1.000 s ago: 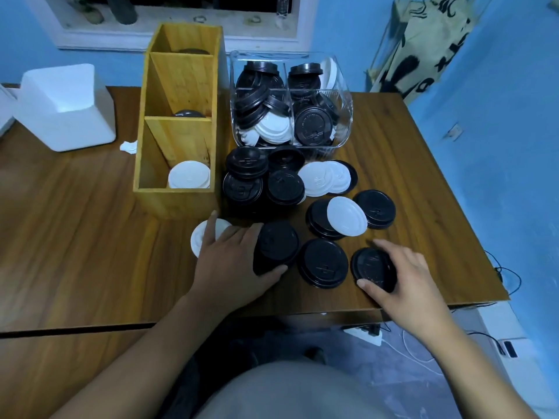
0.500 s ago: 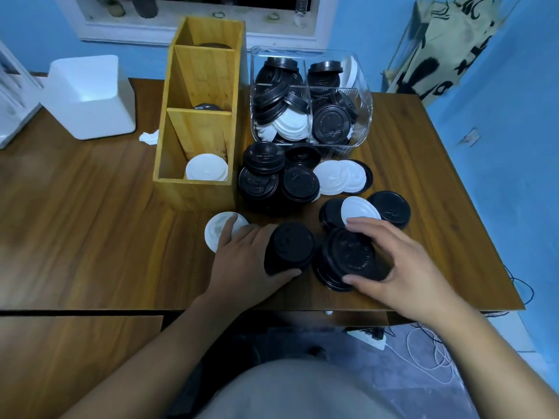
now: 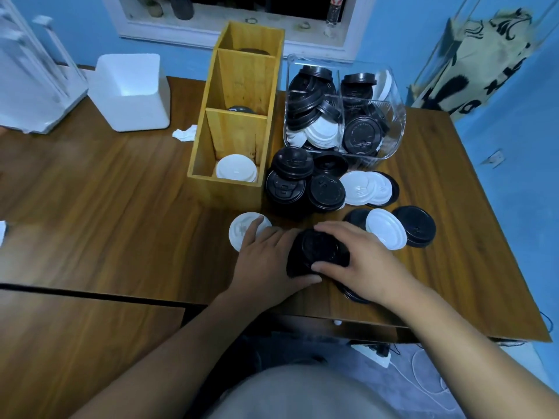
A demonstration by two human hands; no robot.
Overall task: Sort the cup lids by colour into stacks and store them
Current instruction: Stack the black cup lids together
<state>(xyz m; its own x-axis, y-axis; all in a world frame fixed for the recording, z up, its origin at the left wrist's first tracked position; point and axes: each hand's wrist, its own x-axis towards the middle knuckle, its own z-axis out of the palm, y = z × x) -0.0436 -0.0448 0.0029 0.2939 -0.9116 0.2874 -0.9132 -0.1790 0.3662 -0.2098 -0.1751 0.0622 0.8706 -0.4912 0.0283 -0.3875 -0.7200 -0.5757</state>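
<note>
While the left hand (image 3: 266,261) curls round the near side of the black lid stack (image 3: 314,252) and the right hand (image 3: 363,267) clasps its top between thumb and fingers, the stack stands on the table (image 3: 121,207) between both palms. Pressing down off-centre could tip the column onto the loose black lids (image 3: 351,293) half hidden under the right wrist. Its long axis runs upright, though from above I cannot be sure it is plumb; the lid tops face up.

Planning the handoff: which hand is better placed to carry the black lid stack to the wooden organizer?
Left, probably. The left hand grips the black lid stack at its side, nearest the wooden organizer. The right hand grips it from above and would reach across.
</note>
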